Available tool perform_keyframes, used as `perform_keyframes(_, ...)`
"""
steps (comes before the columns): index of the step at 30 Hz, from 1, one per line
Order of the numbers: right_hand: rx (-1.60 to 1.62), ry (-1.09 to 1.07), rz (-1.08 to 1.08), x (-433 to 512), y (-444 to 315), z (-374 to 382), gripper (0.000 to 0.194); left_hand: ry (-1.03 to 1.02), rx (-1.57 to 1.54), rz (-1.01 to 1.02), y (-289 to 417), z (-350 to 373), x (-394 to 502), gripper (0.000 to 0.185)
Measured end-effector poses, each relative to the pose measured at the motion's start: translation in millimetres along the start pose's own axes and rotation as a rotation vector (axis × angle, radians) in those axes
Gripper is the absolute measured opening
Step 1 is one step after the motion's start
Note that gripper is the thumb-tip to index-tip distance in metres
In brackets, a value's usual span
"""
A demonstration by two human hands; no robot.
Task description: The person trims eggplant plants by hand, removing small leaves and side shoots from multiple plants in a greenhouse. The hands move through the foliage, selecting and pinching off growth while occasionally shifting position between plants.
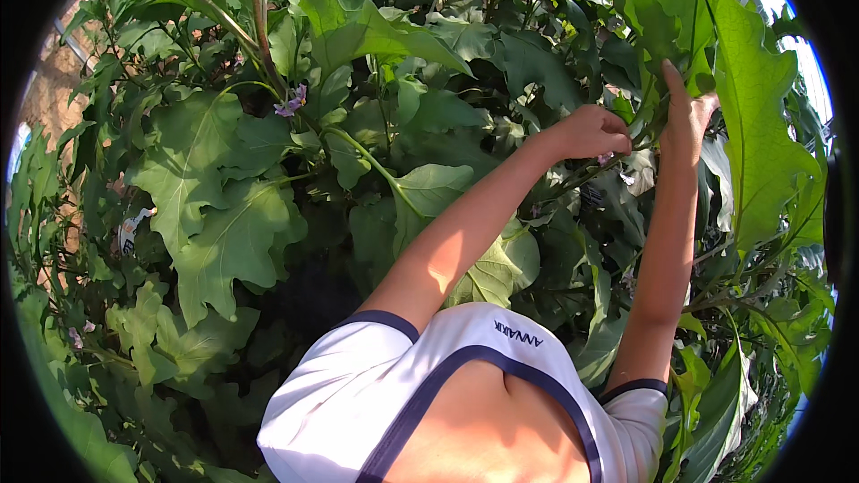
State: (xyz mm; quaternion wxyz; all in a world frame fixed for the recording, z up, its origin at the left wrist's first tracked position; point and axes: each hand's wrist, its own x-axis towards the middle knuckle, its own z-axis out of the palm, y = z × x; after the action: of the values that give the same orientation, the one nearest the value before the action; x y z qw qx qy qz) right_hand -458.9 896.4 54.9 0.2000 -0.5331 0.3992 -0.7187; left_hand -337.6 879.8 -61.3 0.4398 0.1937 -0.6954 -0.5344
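Eggplant plants with broad lobed leaves and small purple flowers fill the view. My left hand point(594, 136) reaches to the upper right, its fingers curled and pinched at a thin plant stem point(641, 142), just above a purple flower point(605, 158). Beside it on the right, my right hand point(686, 107) is raised among the leaves, one finger pointing up. Leaves hide part of that hand, so its grip cannot be made out. A large bright green leaf point(745, 121) hangs just right of it.
A thick brown stem point(260, 20) rises at the upper left, with a purple flower point(291, 101) on it. Big leaves point(194, 161) spread left of my arms. Brown soil point(57, 90) shows at the far left, near a white printed tag point(131, 229) among the foliage.
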Motion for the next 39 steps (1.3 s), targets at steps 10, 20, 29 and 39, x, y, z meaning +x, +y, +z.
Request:
perform_keyframes(10, 0.214, 0.321, -0.347, -66, 5, 45, 0.053, 0.201, -0.224, 0.041, -21, -38, -43, 0.024)
perform_keyframes(20, -0.316, -0.295, -0.512, -185, 54, 117, 0.033, 1.752, -0.321, 0.29, -97, -186, -199, 0.018)
perform_keyframes(29, 0.013, -0.614, 0.743, -192, 187, 250, 0.023, 1.224, 0.209, -0.098, -119, -230, -201, 0.029)
perform_keyframes(39, 0.277, -0.459, 0.491, -201, 171, 233, 0.017, 0.97, 0.393, -0.178, -127, -193, -204, 0.019)
